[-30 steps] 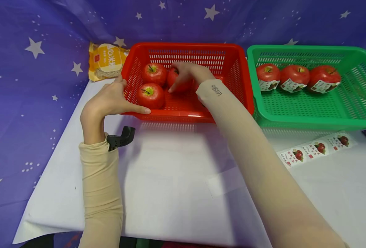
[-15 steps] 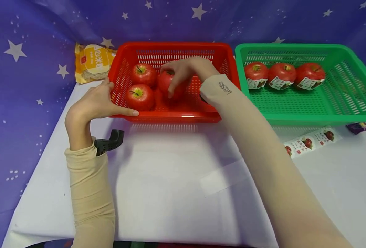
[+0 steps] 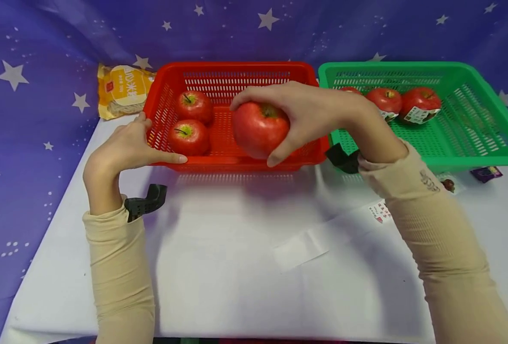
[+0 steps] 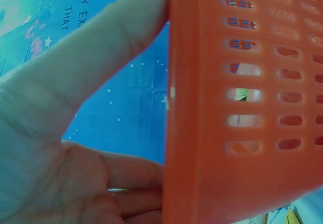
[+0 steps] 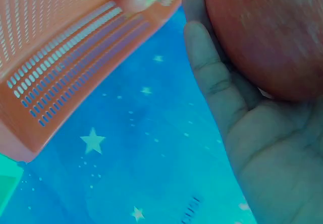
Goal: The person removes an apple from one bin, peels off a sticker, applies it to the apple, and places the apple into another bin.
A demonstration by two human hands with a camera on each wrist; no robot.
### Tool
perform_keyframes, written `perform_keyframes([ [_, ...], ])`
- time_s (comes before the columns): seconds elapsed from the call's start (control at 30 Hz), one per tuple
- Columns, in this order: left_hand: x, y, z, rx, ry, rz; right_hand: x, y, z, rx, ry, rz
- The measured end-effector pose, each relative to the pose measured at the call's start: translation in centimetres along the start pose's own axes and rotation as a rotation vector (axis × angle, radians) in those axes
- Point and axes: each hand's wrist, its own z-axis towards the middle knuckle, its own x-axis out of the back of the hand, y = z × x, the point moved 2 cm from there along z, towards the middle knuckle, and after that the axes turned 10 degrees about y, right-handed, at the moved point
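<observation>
Covering pretty much the whole scene: a white table sheet (image 3: 219,267) with a purple starry backdrop (image 3: 43,48) behind it. Sitting at about 12 o'clock on the sheet, a red basket (image 3: 232,74), and right beside it at roughly 2 o'clock, a green basket (image 3: 464,71), walls nearly touching. Propped against the backdrop at 10 o'clock from the red basket, a yellow snack bag (image 3: 122,91).

Gripping the red basket's near-left corner: left hand (image 3: 126,148), thumb lying along the front rim, fingers wrapped round the side wall, same thing up close in the left wrist view (image 4: 65,148).

Wrapped around a big red apple (image 3: 259,128): right hand (image 3: 318,112), fingers curled over the top, thumb underneath, apple lifted up over the basket's front edge at about 6 o'clock of the basket. Shows in the right wrist view too, apple (image 5: 272,37) snug against the palm (image 5: 262,148).

Left inside the red basket at its 9 o'clock side: two loose apples (image 3: 189,137), one behind the other. Lined up along the back of the green basket: labelled apples (image 3: 420,105), one mostly hidden behind the right hand.

Lying flat on the sheet at 5 o'clock from the held apple, a sticker strip (image 3: 380,212), partly covered by the right sleeve. Tiny purple wrapper (image 3: 486,173) way out at 3 o'clock.
</observation>
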Motion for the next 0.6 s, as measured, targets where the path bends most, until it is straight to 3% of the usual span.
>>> perform_keyframes([
  [0.1, 0.0, -0.1, 0.0, 0.005, -0.001, -0.002, -1.0, -0.7, -2.8, 0.089, 0.084, 0.022],
  [0.23, 0.0, -0.4, -0.2, 0.016, -0.01, 0.005, -3.1, -1.1, -5.7, 0.114, 0.126, 0.057],
  [0.43, 0.0, -0.4, -0.1, 0.016, -0.007, 0.017, -6.8, 0.6, -8.5, 0.036, 0.153, 0.141],
  [0.6, -0.1, -0.2, -0.1, 0.006, 0.005, 0.009, -9.2, 2.9, -9.3, -0.05, 0.175, 0.125],
])
